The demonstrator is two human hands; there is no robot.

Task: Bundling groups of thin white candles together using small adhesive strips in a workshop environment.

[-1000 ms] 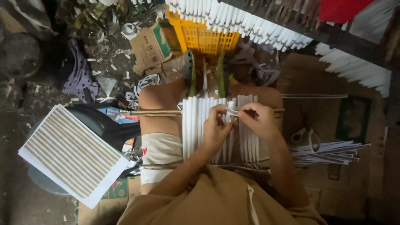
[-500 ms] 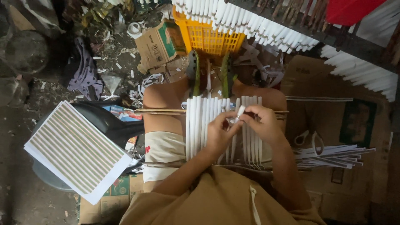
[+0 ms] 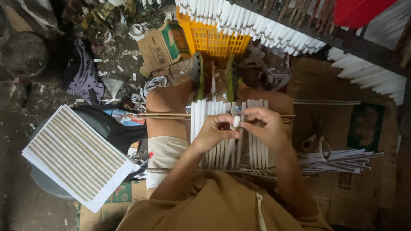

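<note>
Your left hand (image 3: 212, 131) and right hand (image 3: 264, 127) meet over your lap, and both grips are pinched together on one small white tube (image 3: 236, 121), held upright between the fingertips. The tube sits just above a row of white tubes (image 3: 227, 141) laid side by side across your knees, strung on two thin sticks (image 3: 167, 115) that run left to right. The exact count of tubes in the row cannot be told; your hands cover the middle of it.

To your left, a flat sheet of striped tubes (image 3: 75, 155), white with tan lines, rests tilted on a dark round stool (image 3: 107, 128). Beside your right forearm, a loose bundle of thin white sticks (image 3: 338, 159) lies on flattened brown cardboard (image 3: 342, 85), with one pair of white-handled scissors (image 3: 314, 143) touching its near end.

Ahead of your knees stands one yellow plastic crate (image 3: 214, 40), slotted on its sides. Just left of it lies one open cardboard box (image 3: 160, 45), brown with a green panel. A second printed carton (image 3: 122, 194), green and brown, lies flat on the floor under the stool edge. One purple cloth (image 3: 87, 79) lies on the littered floor farther left.

Long racks of white tubes (image 3: 265, 25) cross the top of the view, partly covering the crate. One red cloth (image 3: 359, 10) hangs at the upper right corner.
</note>
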